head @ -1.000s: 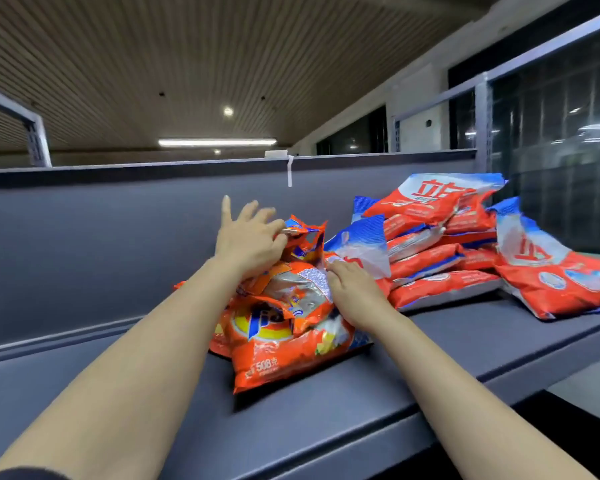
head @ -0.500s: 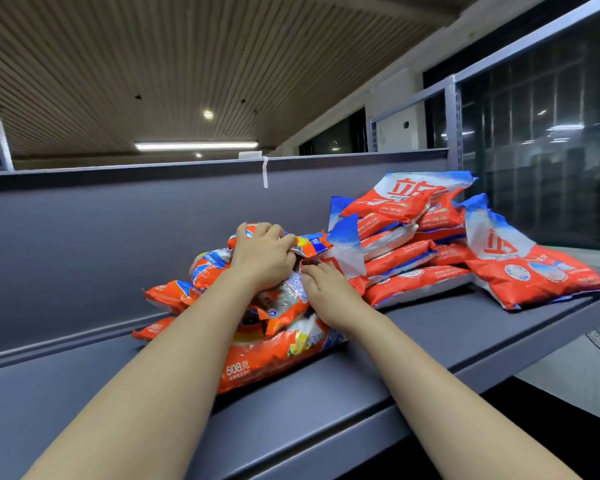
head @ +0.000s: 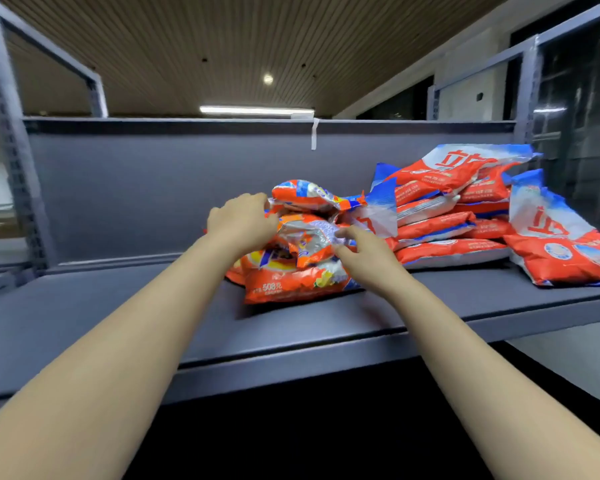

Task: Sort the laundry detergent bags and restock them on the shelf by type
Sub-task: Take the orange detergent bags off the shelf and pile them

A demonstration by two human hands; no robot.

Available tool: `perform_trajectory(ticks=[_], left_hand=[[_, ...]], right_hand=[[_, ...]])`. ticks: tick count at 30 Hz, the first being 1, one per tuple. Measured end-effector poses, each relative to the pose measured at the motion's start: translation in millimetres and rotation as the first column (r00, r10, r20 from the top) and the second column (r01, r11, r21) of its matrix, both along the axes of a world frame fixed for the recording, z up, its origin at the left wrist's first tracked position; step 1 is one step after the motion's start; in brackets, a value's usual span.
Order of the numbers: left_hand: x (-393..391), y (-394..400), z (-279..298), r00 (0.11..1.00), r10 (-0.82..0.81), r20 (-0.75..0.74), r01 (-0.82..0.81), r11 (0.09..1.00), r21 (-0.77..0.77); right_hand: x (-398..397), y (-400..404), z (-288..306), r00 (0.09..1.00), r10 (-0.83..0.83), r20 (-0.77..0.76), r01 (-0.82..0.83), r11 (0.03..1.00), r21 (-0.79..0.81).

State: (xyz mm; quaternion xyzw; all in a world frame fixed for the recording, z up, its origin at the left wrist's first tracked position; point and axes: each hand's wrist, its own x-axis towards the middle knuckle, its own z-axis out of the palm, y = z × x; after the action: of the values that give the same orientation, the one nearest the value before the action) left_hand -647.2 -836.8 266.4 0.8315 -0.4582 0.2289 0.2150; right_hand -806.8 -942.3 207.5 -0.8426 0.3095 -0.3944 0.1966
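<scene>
Shelf [head: 118, 317], grey, front edge nearest. Orange detergent bags [head: 291, 282], piled mid-shelf toward the front edge. Left hand [head: 241, 220]: fingers curled, gripping the pile's left side. Right hand [head: 364, 252]: fingertips pinching the crumpled top bag [head: 312, 233]. Red-and-blue bags [head: 444, 216]: stacked just right, toward the back panel [head: 153, 188].

Orange detergent bags [head: 293, 287]: a heap at the middle of the shelf [head: 118, 313]; at least three show, the exact number cannot be told since hands cover part of it.
Red-and-blue detergent bags [head: 444, 252]: one stack of about six toward the shelf's right end, plus one more bag [head: 555, 251] lying alone near the right edge.
Hands: two, the left hand [head: 243, 220] and the right hand [head: 364, 254], both on the orange heap.
Shelf boards: one.
Ceiling lights: one strip light [head: 253, 109], one round lamp [head: 268, 79].
</scene>
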Motion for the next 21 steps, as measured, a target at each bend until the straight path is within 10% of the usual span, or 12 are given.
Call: perform_trajectory(ticks=[21], left_hand=[[-25.9,244.9,-74.4,0.969,0.226,-0.098,-0.224,0.974,0.029]], right_hand=[[-25.9,165.4,-29.0,0.925,0.329,-0.192,-0.344,0.938,-0.052]])
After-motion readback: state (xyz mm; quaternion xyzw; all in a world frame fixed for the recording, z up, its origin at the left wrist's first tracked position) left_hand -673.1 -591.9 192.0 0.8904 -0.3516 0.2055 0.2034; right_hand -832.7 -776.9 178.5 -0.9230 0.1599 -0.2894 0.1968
